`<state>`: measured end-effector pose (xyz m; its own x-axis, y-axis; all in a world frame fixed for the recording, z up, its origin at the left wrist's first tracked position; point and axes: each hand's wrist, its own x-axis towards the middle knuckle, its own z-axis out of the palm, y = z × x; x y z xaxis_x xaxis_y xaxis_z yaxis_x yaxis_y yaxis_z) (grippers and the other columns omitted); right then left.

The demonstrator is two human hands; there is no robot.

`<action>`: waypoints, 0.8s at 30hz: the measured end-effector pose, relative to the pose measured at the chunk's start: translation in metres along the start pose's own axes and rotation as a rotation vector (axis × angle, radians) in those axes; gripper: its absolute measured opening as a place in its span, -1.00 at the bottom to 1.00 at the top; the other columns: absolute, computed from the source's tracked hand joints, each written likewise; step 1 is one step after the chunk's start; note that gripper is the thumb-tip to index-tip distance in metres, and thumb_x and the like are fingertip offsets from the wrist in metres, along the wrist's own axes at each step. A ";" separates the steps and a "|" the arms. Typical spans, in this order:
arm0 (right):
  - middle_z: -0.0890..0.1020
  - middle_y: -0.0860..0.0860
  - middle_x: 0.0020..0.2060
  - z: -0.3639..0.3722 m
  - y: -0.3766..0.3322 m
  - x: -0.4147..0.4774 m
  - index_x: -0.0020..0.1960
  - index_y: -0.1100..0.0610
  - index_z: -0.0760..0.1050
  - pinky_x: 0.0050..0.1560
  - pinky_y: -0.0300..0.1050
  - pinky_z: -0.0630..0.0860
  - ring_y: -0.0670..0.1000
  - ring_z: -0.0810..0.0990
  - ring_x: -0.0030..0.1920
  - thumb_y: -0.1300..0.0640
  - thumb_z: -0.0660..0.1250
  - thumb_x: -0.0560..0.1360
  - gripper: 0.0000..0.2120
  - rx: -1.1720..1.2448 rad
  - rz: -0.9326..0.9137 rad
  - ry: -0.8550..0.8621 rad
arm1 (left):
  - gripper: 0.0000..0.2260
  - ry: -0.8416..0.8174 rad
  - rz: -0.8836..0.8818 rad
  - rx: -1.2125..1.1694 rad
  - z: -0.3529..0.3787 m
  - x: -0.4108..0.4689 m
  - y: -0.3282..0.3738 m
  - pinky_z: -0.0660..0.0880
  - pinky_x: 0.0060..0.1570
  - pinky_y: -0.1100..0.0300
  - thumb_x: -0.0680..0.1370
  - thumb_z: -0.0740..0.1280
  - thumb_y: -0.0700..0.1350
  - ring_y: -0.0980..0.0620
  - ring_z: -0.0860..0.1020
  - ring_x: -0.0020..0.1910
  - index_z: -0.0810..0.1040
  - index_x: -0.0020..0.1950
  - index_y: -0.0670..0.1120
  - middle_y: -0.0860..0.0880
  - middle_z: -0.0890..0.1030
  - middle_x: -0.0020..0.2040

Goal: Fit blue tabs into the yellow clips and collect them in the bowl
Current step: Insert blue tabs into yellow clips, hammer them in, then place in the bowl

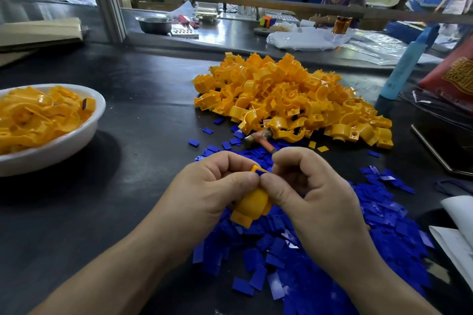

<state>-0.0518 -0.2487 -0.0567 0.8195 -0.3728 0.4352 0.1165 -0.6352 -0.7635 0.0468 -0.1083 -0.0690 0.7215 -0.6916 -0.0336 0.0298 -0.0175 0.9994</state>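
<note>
In the head view, a rounded yellow plastic clip (252, 206) was held above the dark tabletop (128, 212), its long axis running up the frame, flat foot nearest the camera and open slotted end pointing away. The fingers of the left hand (212, 186) were clenched round it, while those of the right hand (309, 186) pinched a small flat blue plastic tab (261, 172) at that slot. A shallow white bowl (64, 147) to the left held glossy yellow clips, well apart from the loose heap of yellow clips (294, 100) and the spread of blue tabs (332, 250).
</note>
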 end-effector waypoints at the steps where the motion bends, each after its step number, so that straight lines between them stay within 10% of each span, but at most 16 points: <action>1: 0.59 -0.17 -0.15 0.000 0.000 0.000 -0.01 -0.19 0.53 -0.22 -0.37 0.54 -0.15 0.59 -0.13 -0.15 0.31 0.39 -0.81 0.092 0.054 -0.055 | -0.81 0.004 0.001 -0.003 0.000 0.000 -0.001 0.60 -0.19 0.06 0.42 0.45 0.07 -0.10 0.69 -0.11 0.68 -0.02 0.03 -0.13 0.72 -0.09; 10: 0.69 -0.02 -0.17 0.000 0.003 0.003 -0.09 -0.09 0.64 -0.23 -0.27 0.58 -0.05 0.67 -0.18 0.03 0.37 0.34 -0.84 0.583 0.250 -0.185 | -0.87 -0.024 0.022 -0.013 0.002 -0.001 0.000 0.65 -0.16 0.03 0.43 0.46 0.04 -0.11 0.70 -0.13 0.68 -0.06 0.05 -0.13 0.72 -0.11; 20: 0.67 -0.07 -0.19 0.001 -0.001 0.001 -0.11 -0.15 0.61 -0.28 -0.29 0.57 -0.08 0.66 -0.21 -0.01 0.36 0.33 -0.85 0.498 0.197 -0.159 | -0.95 0.048 0.014 0.064 0.007 -0.002 0.004 0.63 -0.07 -0.06 0.51 0.41 0.00 -0.13 0.68 -0.09 0.66 -0.11 0.08 -0.09 0.72 -0.14; 24: 0.59 -0.14 -0.19 -0.006 0.004 0.003 -0.07 -0.19 0.53 -0.23 -0.31 0.56 -0.16 0.58 -0.15 -0.15 0.27 0.42 -0.87 0.025 0.080 -0.103 | -0.86 0.121 0.026 0.094 0.000 -0.002 0.011 0.63 -0.27 0.05 0.56 0.34 -0.12 -0.09 0.69 -0.19 0.65 -0.13 0.07 -0.11 0.71 -0.16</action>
<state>-0.0525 -0.2563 -0.0552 0.8797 -0.3497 0.3224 0.0615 -0.5885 -0.8061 0.0461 -0.1073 -0.0584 0.7995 -0.6007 -0.0028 -0.0507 -0.0721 0.9961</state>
